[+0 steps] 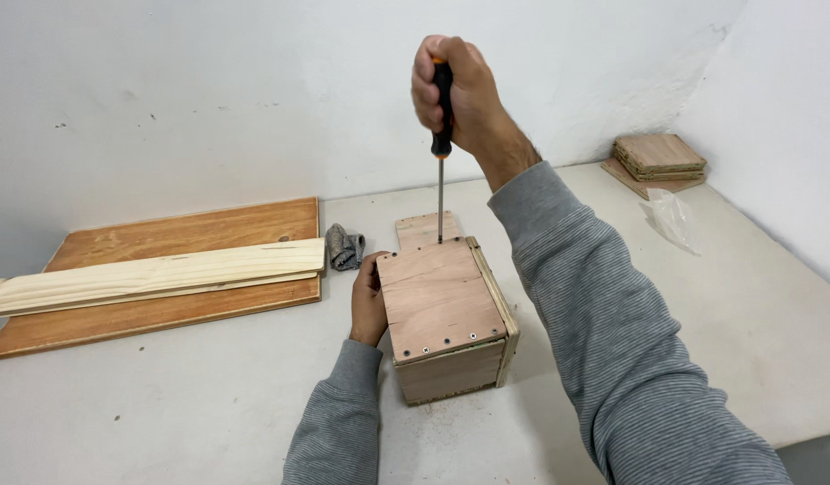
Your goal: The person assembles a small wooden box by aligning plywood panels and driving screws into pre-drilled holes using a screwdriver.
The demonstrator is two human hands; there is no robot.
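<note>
A small plywood box (pixel 442 305) stands on the pale table (pixel 163 404), several screws along its near top edge. My right hand (pixel 455 90) is closed around a black and orange screwdriver (pixel 442 117), held upright, its thin shaft coming down to the far edge of the box's top. My left hand (pixel 368 301) rests flat against the left side of the box, fingers pressed to the wood. A narrow wooden tab (pixel 424 229) sticks out behind the box.
A wide brown board (pixel 177 278) lies at the left with a pale plank (pixel 154 274) on top. A grey rag (pixel 345 247) sits beside it. A stack of plywood squares (pixel 659 160) and a clear plastic bag (pixel 673 220) are at the far right corner.
</note>
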